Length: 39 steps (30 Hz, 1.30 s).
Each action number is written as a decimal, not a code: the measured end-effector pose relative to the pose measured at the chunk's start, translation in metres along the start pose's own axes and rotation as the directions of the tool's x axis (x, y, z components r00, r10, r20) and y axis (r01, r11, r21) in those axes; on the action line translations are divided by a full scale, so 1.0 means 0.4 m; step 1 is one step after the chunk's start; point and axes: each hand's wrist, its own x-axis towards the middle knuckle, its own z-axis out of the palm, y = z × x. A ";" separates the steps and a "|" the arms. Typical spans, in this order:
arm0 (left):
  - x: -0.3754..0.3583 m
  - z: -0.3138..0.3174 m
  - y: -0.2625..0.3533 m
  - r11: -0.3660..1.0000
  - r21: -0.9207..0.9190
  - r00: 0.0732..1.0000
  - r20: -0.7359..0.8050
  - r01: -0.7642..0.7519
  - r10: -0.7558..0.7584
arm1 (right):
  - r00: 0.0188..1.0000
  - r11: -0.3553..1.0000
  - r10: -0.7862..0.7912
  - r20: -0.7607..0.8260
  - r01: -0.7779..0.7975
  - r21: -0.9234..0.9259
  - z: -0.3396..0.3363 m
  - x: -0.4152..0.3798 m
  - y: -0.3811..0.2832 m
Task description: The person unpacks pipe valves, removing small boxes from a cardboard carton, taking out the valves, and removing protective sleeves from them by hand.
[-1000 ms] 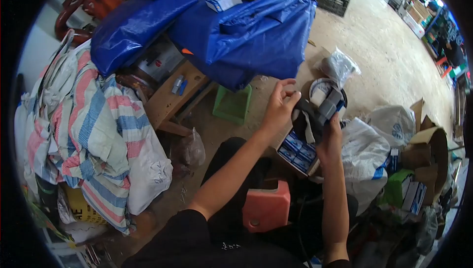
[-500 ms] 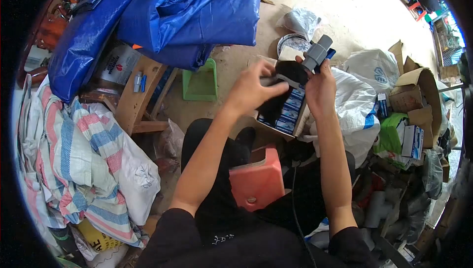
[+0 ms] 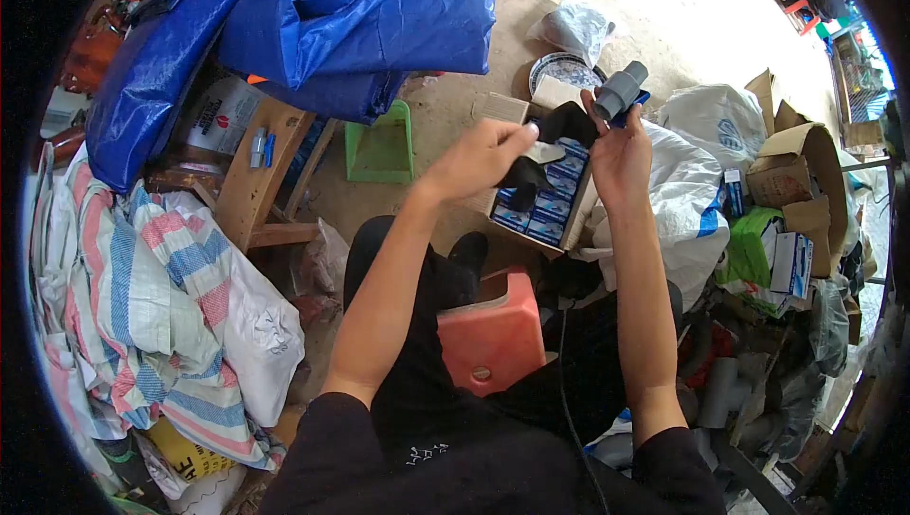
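Observation:
My right hand (image 3: pixel 623 157) grips a grey plastic fitting (image 3: pixel 621 90) with a dark blue part (image 3: pixel 630 109) beside it. My left hand (image 3: pixel 483 157) has its fingers closed on one end of a black cloth (image 3: pixel 567 126) with a pale patch, which stretches toward my right hand. Beneath both hands an open cardboard box (image 3: pixel 580 217) holds several small blue-and-white boxes (image 3: pixel 559 183). The cloth covers part of the box's contents.
A red plastic stool (image 3: pixel 488 335) stands between my legs. To the left are a wooden bench (image 3: pixel 258 174), a green plastic container (image 3: pixel 379 147) and a blue tarp (image 3: pixel 360 22). White sacks (image 3: pixel 664 221) and cardboard boxes (image 3: pixel 801 169) lie on the right.
My left hand has closed and drawn slightly left. The black cloth has shifted and uncovered more of the small boxes. The fitting has moved a little right and is tilted differently.

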 end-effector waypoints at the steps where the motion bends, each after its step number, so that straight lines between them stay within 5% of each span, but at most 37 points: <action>1: -0.009 -0.006 0.022 0.973 -0.232 1.000 -0.024 -0.003 -0.003 | 0.999 1.000 0.024 0.028 -0.024 -0.003 -0.018 0.008 0.001; 3: -0.034 -0.012 0.068 0.765 -0.644 0.997 -0.068 -0.028 -0.021 | 0.994 0.997 0.073 0.085 -0.072 -0.011 -0.031 0.018 -0.003; 4: -0.045 -0.018 0.079 0.552 -0.834 0.996 -0.054 -0.008 -0.066 | 0.997 0.998 0.062 0.055 -0.063 0.028 -0.025 0.019 -0.003; 7: -0.032 -0.006 0.060 0.214 -0.975 0.978 0.008 0.054 -0.210 | 0.999 0.996 0.040 -0.025 -0.038 0.080 -0.005 0.004 0.006; 8: -0.029 0.006 0.057 0.344 -0.936 0.946 -0.175 -0.074 -0.272 | 0.999 0.998 0.030 -0.035 -0.028 0.052 -0.001 0.003 0.008; 11: -0.040 -0.032 0.027 -0.087 -0.994 0.982 -0.078 -0.063 0.171 | 0.995 0.994 -0.041 -0.091 0.032 -0.104 -0.010 0.009 0.003; 12: -0.075 -0.034 0.094 0.046 -0.982 0.983 -0.181 -0.182 0.006 | 0.991 0.989 -0.060 -0.122 0.042 -0.144 -0.013 0.009 0.001; 14: -0.111 -0.042 0.123 -0.006 -0.969 0.965 -0.247 -0.248 0.092 | 0.993 0.986 -0.080 -0.092 0.066 -0.151 -0.019 0.009 -0.002; 21: -0.021 -0.032 0.069 0.495 -0.835 0.970 -0.187 -0.240 0.155 | 0.965 0.926 -0.217 -0.148 0.155 -0.345 0.003 0.002 0.005; 26: 0.042 0.009 0.001 0.796 -0.466 0.905 -0.361 -0.385 0.226 | 0.947 0.871 -0.304 -0.099 0.234 -0.433 -0.001 -0.005 -0.006; 28: 0.094 0.051 -0.012 0.743 -0.524 0.902 -0.337 -0.417 0.269 | 0.933 0.866 -0.346 -0.099 0.277 -0.417 0.010 -0.011 -0.028; 30: 0.138 0.111 -0.011 0.447 -0.827 0.927 -0.216 -0.340 0.305 | 0.879 0.664 -0.474 -0.050 0.319 -0.677 0.022 -0.046 -0.054; 33: 0.127 0.188 0.101 0.704 -0.656 0.962 -0.214 -0.270 0.169 | 0.887 0.586 -0.459 -0.050 0.260 -0.767 0.014 -0.076 -0.109; 35: 0.172 0.236 0.118 0.835 -0.491 0.969 -0.128 -0.248 0.213 | 0.878 0.355 -0.479 0.012 0.206 -0.912 0.036 -0.111 -0.146; 38: 0.225 0.325 0.108 0.771 -0.554 0.948 -0.233 -0.312 0.216 | 0.894 0.404 -0.443 -0.073 0.126 -0.906 0.022 -0.130 -0.163; 39: 0.236 0.348 0.099 0.746 -0.589 0.949 -0.239 -0.309 0.204 | 0.897 0.429 -0.391 -0.205 -0.020 -0.903 0.035 -0.146 -0.182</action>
